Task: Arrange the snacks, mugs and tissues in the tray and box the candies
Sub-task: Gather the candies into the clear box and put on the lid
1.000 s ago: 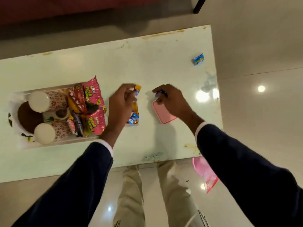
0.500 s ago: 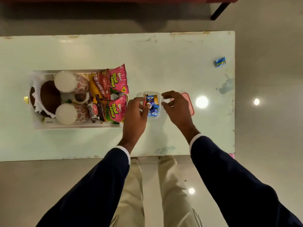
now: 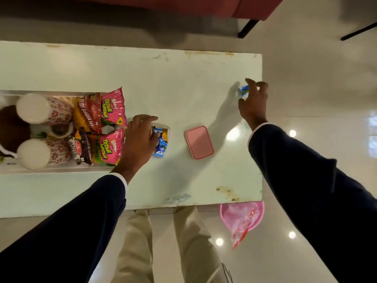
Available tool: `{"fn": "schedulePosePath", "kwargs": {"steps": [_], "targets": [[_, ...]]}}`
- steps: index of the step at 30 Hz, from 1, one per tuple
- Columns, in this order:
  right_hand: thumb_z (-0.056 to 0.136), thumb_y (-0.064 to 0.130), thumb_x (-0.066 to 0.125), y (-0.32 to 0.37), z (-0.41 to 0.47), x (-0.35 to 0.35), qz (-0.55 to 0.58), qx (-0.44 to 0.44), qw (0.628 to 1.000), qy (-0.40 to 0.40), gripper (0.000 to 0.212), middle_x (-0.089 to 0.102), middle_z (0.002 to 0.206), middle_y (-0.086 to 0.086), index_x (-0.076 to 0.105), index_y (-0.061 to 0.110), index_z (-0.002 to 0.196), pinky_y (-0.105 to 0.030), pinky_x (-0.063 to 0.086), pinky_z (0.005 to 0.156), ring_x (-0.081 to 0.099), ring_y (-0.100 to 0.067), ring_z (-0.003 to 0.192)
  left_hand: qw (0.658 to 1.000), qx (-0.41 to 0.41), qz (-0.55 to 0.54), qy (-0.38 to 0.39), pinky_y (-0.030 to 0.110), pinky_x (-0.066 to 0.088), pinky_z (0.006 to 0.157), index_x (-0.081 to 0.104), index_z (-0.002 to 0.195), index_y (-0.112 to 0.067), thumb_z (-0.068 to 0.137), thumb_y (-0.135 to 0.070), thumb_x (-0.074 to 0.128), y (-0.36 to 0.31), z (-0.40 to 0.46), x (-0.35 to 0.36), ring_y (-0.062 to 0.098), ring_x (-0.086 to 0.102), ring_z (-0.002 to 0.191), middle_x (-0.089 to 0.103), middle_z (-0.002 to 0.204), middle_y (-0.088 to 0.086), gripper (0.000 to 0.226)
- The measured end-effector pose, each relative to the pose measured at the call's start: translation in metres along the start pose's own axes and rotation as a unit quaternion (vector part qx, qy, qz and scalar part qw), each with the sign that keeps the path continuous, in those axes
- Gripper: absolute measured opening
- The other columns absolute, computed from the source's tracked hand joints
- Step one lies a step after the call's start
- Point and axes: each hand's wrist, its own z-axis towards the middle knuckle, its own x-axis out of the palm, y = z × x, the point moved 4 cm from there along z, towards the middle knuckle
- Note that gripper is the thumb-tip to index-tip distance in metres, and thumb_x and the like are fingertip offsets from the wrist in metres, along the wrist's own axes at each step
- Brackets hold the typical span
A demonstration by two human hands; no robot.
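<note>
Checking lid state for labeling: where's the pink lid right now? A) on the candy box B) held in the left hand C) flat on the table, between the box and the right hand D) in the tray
C: the pink lid lies flat on the table, apart from the open candy box, with neither hand touching it.

Dark navy jacket sleeves (image 3: 67, 217), white shirt cuffs (image 3: 122, 177), beige trousers (image 3: 183, 246).
</note>
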Motion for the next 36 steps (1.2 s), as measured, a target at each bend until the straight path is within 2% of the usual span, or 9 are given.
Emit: {"fn": "schedulePosePath", "kwargs": {"steps": [4, 10, 14, 16, 19, 27, 31, 33, 36], "targets": [[0.086, -0.004, 0.047, -0.001, 0.011, 0.009, -0.062, -0.035, 0.997, 0.033, 0.048, 0.043, 0.133, -0.016, 0.053, 0.014, 0.130, -0.035, 0.042, 0.094, 0.048, -0.040, 0.114, 0.999, -0.025, -0.043, 0.020, 0.001, 0.031, 0.097, 0.055, 0.137, -0.008, 0.099, -0.002, 0.054, 0.007, -0.006, 0.002, 0.019, 0.053, 0.120, 0.053, 0.133, 0.012, 0.039], [0.091, 0.010, 0.055, 0.003, -0.012, 0.022, -0.021, -0.025, 0.996, 0.079, 0.014, 0.059, 0.108, -0.019, 0.058, 0.007, 0.105, -0.040, 0.053, 0.074, 0.061, -0.039, 0.092, 0.991, -0.104, -0.079, 0.018, 0.040, 0.052, 0.100, 0.056, 0.140, -0.013, 0.102, -0.001, 0.045, 0.018, -0.012, 0.003, 0.024, 0.060, 0.120, 0.060, 0.134, 0.009, 0.041], [0.086, 0.019, 0.070, 0.020, -0.053, 0.030, 0.160, 0.062, 0.978, 0.121, 0.009, 0.070, 0.086, -0.012, 0.065, 0.013, 0.090, -0.043, 0.059, 0.066, 0.069, -0.029, 0.077, 0.990, -0.108, -0.090, 0.006, 0.033, 0.052, 0.098, 0.059, 0.138, -0.015, 0.100, -0.002, 0.050, 0.021, -0.015, 0.000, 0.019, 0.060, 0.120, 0.064, 0.133, 0.004, 0.041], [0.082, 0.018, 0.074, 0.040, -0.084, 0.037, 0.217, 0.064, 0.965, 0.132, 0.007, 0.069, 0.075, -0.004, 0.067, 0.019, 0.082, -0.038, 0.058, 0.060, 0.066, -0.018, 0.063, 0.988, -0.120, -0.096, 0.002, 0.017, 0.049, 0.092, 0.059, 0.137, -0.015, 0.099, -0.001, 0.051, 0.023, -0.016, 0.000, 0.018, 0.061, 0.118, 0.065, 0.130, 0.004, 0.041], [0.081, 0.011, 0.075, 0.075, -0.130, 0.052, 0.265, 0.038, 0.945, 0.187, 0.010, 0.071, 0.077, 0.000, 0.072, 0.019, 0.086, -0.025, 0.055, 0.060, 0.066, -0.011, 0.060, 0.986, -0.130, -0.108, 0.004, -0.002, 0.042, 0.076, 0.058, 0.137, -0.013, 0.097, 0.003, 0.051, 0.024, -0.019, 0.001, 0.014, 0.060, 0.114, 0.065, 0.129, 0.006, 0.044], [0.083, 0.003, 0.070, 0.106, -0.193, 0.077, 0.305, 0.028, 0.930, 0.205, 0.036, 0.071, 0.106, 0.006, 0.069, 0.014, 0.118, -0.001, 0.045, 0.061, 0.063, 0.012, 0.070, 0.976, -0.153, -0.153, -0.003, -0.001, 0.045, 0.072, 0.054, 0.139, -0.006, 0.098, 0.004, 0.050, 0.027, -0.026, 0.004, 0.014, 0.062, 0.110, 0.064, 0.129, 0.011, 0.043], [0.082, 0.007, 0.070, 0.063, -0.193, 0.062, 0.204, 0.083, 0.972, 0.077, 0.038, 0.063, 0.119, -0.005, 0.064, 0.014, 0.120, -0.021, 0.055, 0.082, 0.062, -0.011, 0.091, 0.971, -0.164, -0.173, 0.005, 0.002, 0.049, 0.067, 0.052, 0.141, -0.011, 0.098, 0.003, 0.052, 0.031, -0.028, 0.006, 0.013, 0.062, 0.110, 0.064, 0.130, 0.009, 0.045], [0.079, 0.022, 0.076, 0.043, -0.191, 0.064, 0.085, 0.071, 0.991, 0.069, 0.055, 0.052, 0.128, -0.008, 0.055, 0.015, 0.130, -0.035, 0.048, 0.094, 0.053, -0.026, 0.110, 0.973, -0.156, -0.170, 0.012, 0.002, 0.049, 0.066, 0.051, 0.142, -0.012, 0.098, 0.003, 0.053, 0.032, -0.030, 0.006, 0.012, 0.062, 0.110, 0.064, 0.131, 0.009, 0.047], [0.071, 0.047, 0.081, 0.033, -0.190, 0.075, -0.032, 0.026, 0.995, 0.086, 0.086, 0.045, 0.133, -0.011, 0.042, 0.018, 0.141, -0.041, 0.047, 0.091, 0.046, -0.035, 0.113, 0.975, -0.143, -0.167, 0.020, 0.000, 0.047, 0.065, 0.049, 0.143, -0.012, 0.097, 0.004, 0.056, 0.034, -0.032, 0.006, 0.010, 0.061, 0.110, 0.063, 0.131, 0.009, 0.049]]}}
